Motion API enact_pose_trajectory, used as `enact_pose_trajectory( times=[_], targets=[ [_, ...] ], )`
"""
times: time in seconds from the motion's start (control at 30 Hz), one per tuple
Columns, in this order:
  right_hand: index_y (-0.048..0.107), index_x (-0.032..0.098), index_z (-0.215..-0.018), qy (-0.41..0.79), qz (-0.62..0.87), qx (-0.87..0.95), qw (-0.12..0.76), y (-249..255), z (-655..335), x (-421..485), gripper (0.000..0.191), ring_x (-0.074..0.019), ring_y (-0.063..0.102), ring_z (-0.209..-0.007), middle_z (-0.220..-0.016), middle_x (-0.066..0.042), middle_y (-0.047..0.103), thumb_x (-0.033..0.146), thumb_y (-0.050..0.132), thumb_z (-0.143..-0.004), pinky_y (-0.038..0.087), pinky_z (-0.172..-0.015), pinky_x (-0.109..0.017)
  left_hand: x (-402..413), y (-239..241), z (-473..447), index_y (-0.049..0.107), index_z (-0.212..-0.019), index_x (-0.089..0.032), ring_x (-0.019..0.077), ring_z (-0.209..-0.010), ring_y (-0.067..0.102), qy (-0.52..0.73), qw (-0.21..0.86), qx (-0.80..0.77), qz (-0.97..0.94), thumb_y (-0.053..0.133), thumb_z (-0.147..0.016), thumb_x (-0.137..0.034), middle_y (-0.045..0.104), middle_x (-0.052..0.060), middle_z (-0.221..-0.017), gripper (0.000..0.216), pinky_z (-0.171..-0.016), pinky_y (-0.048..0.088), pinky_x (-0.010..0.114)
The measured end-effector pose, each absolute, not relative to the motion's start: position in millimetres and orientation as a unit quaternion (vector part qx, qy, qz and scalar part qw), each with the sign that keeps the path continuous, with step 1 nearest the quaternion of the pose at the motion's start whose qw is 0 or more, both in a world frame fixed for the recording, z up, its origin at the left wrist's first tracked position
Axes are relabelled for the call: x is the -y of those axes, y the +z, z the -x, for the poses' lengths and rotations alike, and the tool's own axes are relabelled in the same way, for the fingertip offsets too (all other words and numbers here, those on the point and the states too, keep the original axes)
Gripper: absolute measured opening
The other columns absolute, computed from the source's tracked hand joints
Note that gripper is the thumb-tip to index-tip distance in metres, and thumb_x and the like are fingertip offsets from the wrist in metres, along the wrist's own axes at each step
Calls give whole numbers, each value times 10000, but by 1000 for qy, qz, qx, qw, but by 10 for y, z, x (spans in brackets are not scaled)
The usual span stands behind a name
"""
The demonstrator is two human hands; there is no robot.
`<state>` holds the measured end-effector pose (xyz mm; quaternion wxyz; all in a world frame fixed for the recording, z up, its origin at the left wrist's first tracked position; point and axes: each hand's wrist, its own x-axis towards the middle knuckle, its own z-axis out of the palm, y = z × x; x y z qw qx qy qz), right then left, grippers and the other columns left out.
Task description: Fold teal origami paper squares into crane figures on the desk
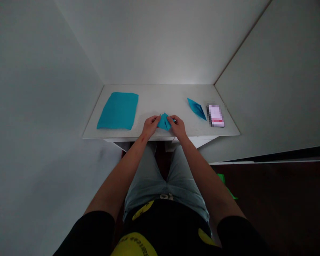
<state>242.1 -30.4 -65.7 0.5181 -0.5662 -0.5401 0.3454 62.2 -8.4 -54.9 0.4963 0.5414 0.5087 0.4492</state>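
Note:
Between my two hands, near the table's front edge, is a small folded piece of blue paper (164,123) with pointed flaps at its top. My left hand (150,126) pinches its left side between thumb and fingers. On the opposite side, my right hand (177,125) grips the paper the same way, with the thumb on its face. A folded blue paper boat (196,108) lies to the right of my hands. Flat on the left side of the table rests a blue sheet of paper (118,111).
The white table (160,96) stands against walls at the back and on both sides. A phone (216,116) with a blurred lit screen lies near its right end. Something bright green (226,185) is on the dark floor at the right, partly hidden by my arm.

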Motion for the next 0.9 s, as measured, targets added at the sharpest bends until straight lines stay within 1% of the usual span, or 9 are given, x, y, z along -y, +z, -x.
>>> enact_pose_trajectory(
  times=[0.17, 0.37, 0.43, 0.5, 0.57, 0.63, 0.7, 0.8, 0.9],
  targets=[
    [634, 281, -1018, 339, 566, 496, 565, -734, -2509, 310, 600, -179, 534, -672, -853, -4, 615, 869, 542, -944, 447, -583, -313, 133, -537, -604, 711, -990, -198, 187, -925, 719, 513, 493, -512, -481, 698, -996, -627, 744, 65, -1020, 429, -643, 654, 251],
    [532, 288, -1052, 327, 563, 440, 618, -824, -2542, 320, 560, -151, 514, -618, -864, 17, 603, 822, 636, -919, 451, -530, -296, 227, -590, -494, 521, -1032, -235, 148, -819, 682, 566, 430, -572, -409, 581, -1090, -564, 630, 25, -978, 340, -607, 645, 253],
    [527, 285, -1054, 325, 560, 446, 618, -831, -2520, 331, 512, -157, 540, -630, -858, 17, 627, 771, 642, -940, 470, -553, -298, 269, -598, -422, 517, -1099, -235, 165, -838, 687, 549, 415, -590, -422, 534, -1113, -547, 642, 31, -972, 313, -696, 656, 301],
    [530, 282, -1044, 311, 566, 465, 606, -823, -2492, 352, 460, -171, 585, -677, -857, 10, 648, 721, 639, -959, 503, -621, -311, 333, -581, -351, 533, -1152, -226, 208, -979, 699, 544, 358, -603, -460, 547, -1108, -502, 679, 76, -1067, 280, -890, 650, 386],
    [541, 281, -1030, 290, 577, 490, 585, -805, -2462, 383, 418, -190, 629, -750, -870, -4, 670, 680, 648, -963, 526, -702, -328, 424, -540, -306, 570, -1199, -213, 278, -1240, 655, 554, 255, -601, -516, 604, -1079, -442, 681, 157, -1274, 261, -1132, 549, 487],
    [553, 281, -1019, 276, 587, 512, 563, -784, -2437, 418, 369, -203, 649, -792, -879, -16, 693, 632, 656, -968, 530, -749, -340, 534, -498, -306, 625, -1261, -204, 340, -1465, 544, 534, 169, -568, -602, 622, -1066, -391, 630, 208, -1476, 270, -1287, 388, 556],
    [561, 279, -1018, 266, 593, 528, 547, -769, -2430, 448, 306, -207, 649, -779, -864, -16, 700, 568, 653, -973, 522, -751, -345, 639, -478, -343, 670, -1346, -213, 371, -1585, 460, 464, 148, -510, -709, 605, -1075, -372, 599, 201, -1594, 321, -1339, 296, 586],
    [578, 268, -1058, 242, 615, 549, 512, -745, -2473, 479, 215, -208, 635, -737, -809, 1, 679, 454, 637, -968, 511, -748, -351, 744, -510, -411, 642, -1511, -214, 386, -1642, 425, 335, 156, -444, -817, 606, -1076, -393, 559, 182, -1686, 473, -1350, 297, 591],
    [615, 216, -1208, 182, 651, 578, 457, -691, -2540, 532, 289, -243, 650, -789, -861, -37, 698, 378, 614, -968, 545, -808, -399, 783, -555, -439, 544, -1639, -173, 374, -1666, 400, 220, 113, -443, -862, 548, -1104, -472, 478, 184, -1755, 612, -1375, 287, 578]
  ],
)
